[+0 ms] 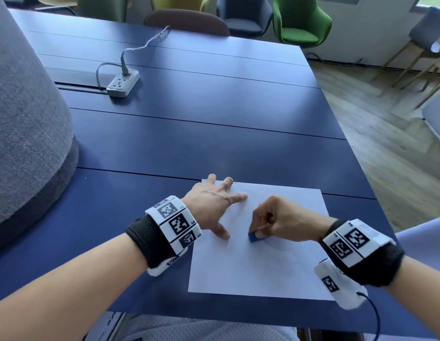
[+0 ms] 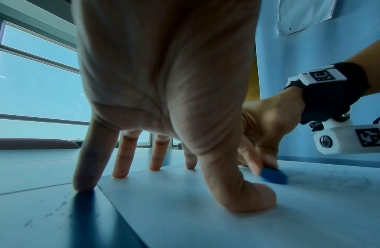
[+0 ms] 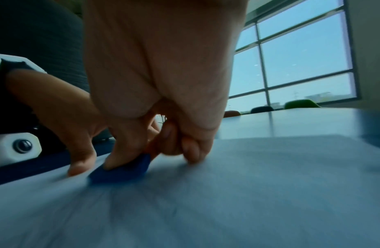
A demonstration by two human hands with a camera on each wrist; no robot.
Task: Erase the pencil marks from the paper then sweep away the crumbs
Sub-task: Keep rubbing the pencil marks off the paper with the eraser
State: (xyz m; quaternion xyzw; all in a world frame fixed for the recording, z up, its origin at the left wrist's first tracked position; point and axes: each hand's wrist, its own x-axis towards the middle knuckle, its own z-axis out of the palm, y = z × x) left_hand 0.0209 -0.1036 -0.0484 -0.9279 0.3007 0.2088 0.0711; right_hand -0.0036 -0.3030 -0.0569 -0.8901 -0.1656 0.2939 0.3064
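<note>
Blue bench [image 1: 214,114] carries the paper [image 1: 251,271], which my left hand [image 1: 211,205] presses flat with spread, straight fingers [image 2: 123,159]. My right hand [image 1: 278,219] pinches the eraser [image 1: 253,237] on the sheet beside my left thumb. Faint marks [image 2: 344,181] remain past the eraser, so I judge the erasing unfinished and the sweeping still to do.

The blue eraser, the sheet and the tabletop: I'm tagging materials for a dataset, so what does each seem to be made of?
Blue eraser: apparently rubber or vinyl, matte, a solid block with softened edges, pinched by the right hand.
Sheet: plain white paper, matte, thin and flat under the left hand.
Tabletop: a hard navy panel, perhaps painted wood or laminate, satin; it shows soft window glare and straight seams.
</note>
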